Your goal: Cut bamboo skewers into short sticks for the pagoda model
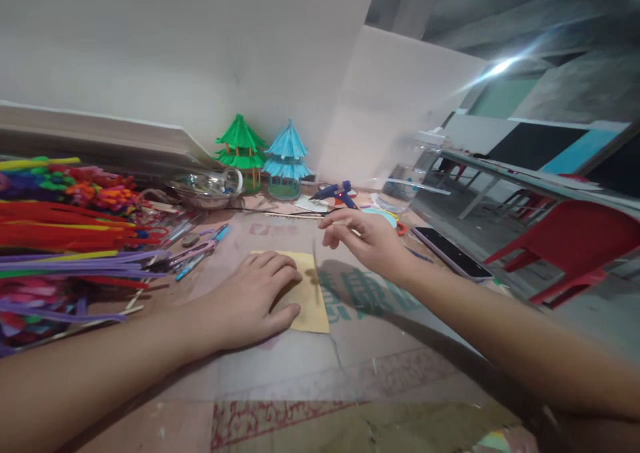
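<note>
My left hand (pixel 255 300) lies flat on a yellow square of paper (pixel 313 296), its fingers stretched out and pressing on the sheet. The square rests on a printed, plastic-covered board (pixel 360 346). Just above and to the right, my right hand (pixel 363 236) is raised off the board. Its thumb and fingers are curled together. Something thin and pale may be between them, but blur hides what it is. Behind that hand lies a dark blue glue gun (pixel 336 193) with a small red light.
Bundles of colourful pipe cleaners (pixel 65 226) fill the left side, near scissors (pixel 197 250) and a metal bowl (pixel 207 190). Green (pixel 241 150) and blue (pixel 287 160) tiered pagoda models stand at the back. A phone (pixel 453 253) lies right, by a clear plastic container (pixel 405 176). Beyond is a red chair (pixel 575 240).
</note>
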The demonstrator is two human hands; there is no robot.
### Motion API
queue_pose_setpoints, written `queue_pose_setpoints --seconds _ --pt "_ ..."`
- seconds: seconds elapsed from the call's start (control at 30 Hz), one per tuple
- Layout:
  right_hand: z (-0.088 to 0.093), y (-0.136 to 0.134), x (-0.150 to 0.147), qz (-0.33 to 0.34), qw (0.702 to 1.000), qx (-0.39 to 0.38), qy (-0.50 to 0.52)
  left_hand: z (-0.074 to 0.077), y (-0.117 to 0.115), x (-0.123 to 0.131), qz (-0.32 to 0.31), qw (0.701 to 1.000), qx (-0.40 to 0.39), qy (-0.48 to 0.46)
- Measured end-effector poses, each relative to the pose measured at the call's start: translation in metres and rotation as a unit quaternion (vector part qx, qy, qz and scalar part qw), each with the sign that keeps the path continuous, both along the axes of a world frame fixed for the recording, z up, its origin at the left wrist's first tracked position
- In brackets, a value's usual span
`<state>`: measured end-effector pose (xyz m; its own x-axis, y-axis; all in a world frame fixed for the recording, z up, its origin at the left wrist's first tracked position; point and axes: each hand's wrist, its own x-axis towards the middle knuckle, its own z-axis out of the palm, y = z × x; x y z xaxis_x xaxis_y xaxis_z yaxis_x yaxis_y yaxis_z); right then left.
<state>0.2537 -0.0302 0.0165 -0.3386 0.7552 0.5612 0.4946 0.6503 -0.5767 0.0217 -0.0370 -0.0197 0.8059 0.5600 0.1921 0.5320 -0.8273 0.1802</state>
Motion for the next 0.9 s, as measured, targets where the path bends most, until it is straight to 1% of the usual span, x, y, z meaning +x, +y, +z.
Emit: queue_pose_setpoints --seconds 0.07,0.13,0.2,0.3,0.37,0.53,0.63,0.77,0.83,0.9 --pt "-0.001 -0.013 -0.003 -0.021 0.997 -0.004 0.072 0.000 0.001 -0.001 -0.002 1.000 0.002 -0.003" --pt "-0.005 -0.021 -0.005 -0.038 0.988 -0.021 0.145 0.000 0.001 -0.001 -0.005 1.000 0.002 -0.001" --pt "-0.012 -0.023 -0.008 -0.047 0.982 -0.056 0.173 0.001 0.001 -0.001 -0.006 1.000 0.003 0.003" --pt "-0.025 -0.020 -0.012 -0.049 0.983 -0.105 0.140 0.002 0.001 0.001 0.007 1.000 0.003 0.008" --pt "-0.032 -0.018 -0.015 -0.046 0.987 -0.115 0.104 0.002 0.001 0.001 0.014 1.000 0.000 0.006" --pt "-0.039 -0.017 -0.022 -0.010 0.996 -0.093 0.008 0.001 0.002 0.000 0.020 1.000 0.001 -0.014" --pt "-0.040 -0.018 -0.024 0.002 0.996 -0.087 -0.006 0.001 0.002 -0.002 0.020 1.000 0.001 -0.011" --pt "-0.040 -0.019 -0.024 0.030 0.992 -0.118 0.026 0.003 0.000 -0.001 0.021 1.000 0.000 0.002" --pt "-0.040 -0.018 -0.023 0.038 0.984 -0.154 0.083 0.004 -0.001 0.000 0.019 1.000 0.004 0.007" --pt "-0.039 -0.016 -0.021 0.033 0.967 -0.198 0.157 0.004 -0.001 0.000 0.014 1.000 0.009 0.009"
